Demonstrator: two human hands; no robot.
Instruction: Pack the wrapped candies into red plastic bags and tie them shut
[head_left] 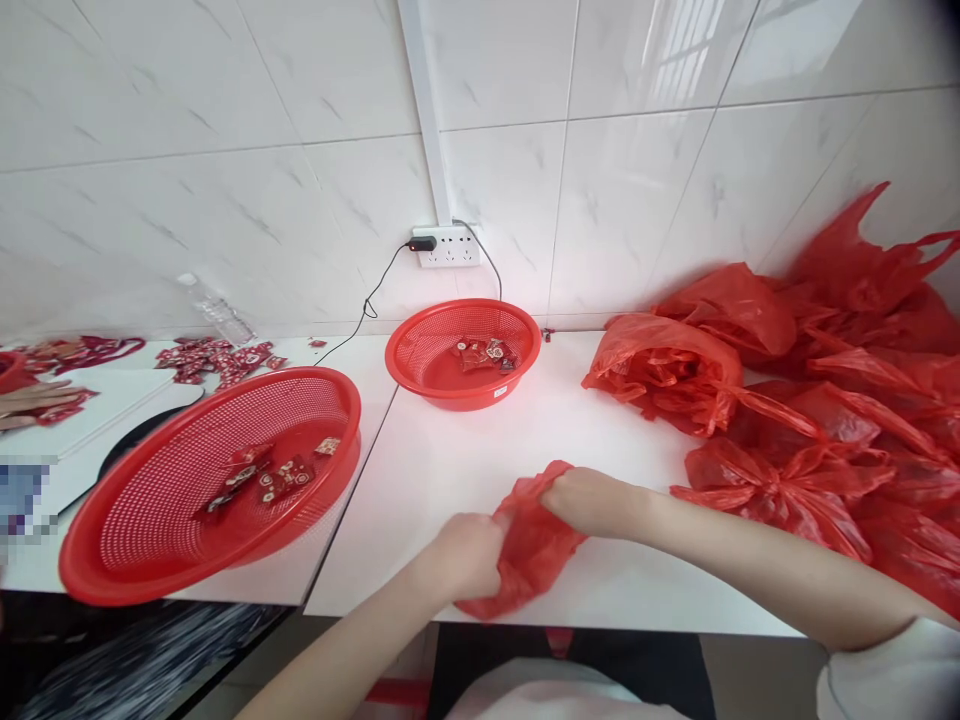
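Between my two hands is a thin red plastic bag (534, 548), held just above the front edge of the white table. My left hand (466, 556) is closed on its left side, and my right hand (589, 502) grips its upper right rim. What the bag contains, if anything, is hidden from view. Beyond my hands stands a small red plastic basket (463, 402) with several small wrapped packets (487, 354) in it. To the left, a larger red basket (172, 460) also holds several small packets (285, 480).
Red plastic bags (810, 420), some knotted, are heaped on the right. Loose red packets (214, 360) and a clear bottle (217, 310) lie at the back left. Another person's hand (34, 400) rests at the far left. A power strip (448, 247) with cables is on the wall.
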